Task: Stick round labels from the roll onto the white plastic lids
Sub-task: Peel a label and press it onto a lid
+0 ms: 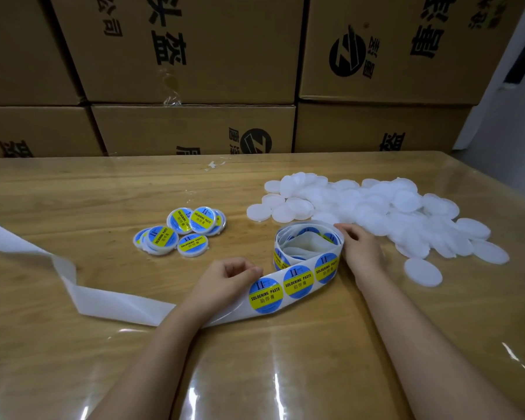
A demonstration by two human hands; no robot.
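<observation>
A loose roll of labels point(308, 241) lies at the table's middle, with a strip of blue-and-yellow round labels point(297, 284) running out toward me. My left hand point(229, 275) has its fingers curled and pinches the strip beside the nearest label point(265, 295). My right hand point(359, 247) rests with straight fingers against the roll's right side. A big heap of plain white plastic lids point(382, 207) lies behind and to the right of the roll. One lone lid point(423, 271) lies near my right forearm. Several labelled lids point(179, 230) sit in a cluster to the left.
The spent white backing strip point(73, 286) trails left across the wooden table point(285, 359) under glossy clear film. Stacked cardboard boxes point(194, 86) wall off the table's far edge. A scrap of clear film point(215, 165) lies near the back edge.
</observation>
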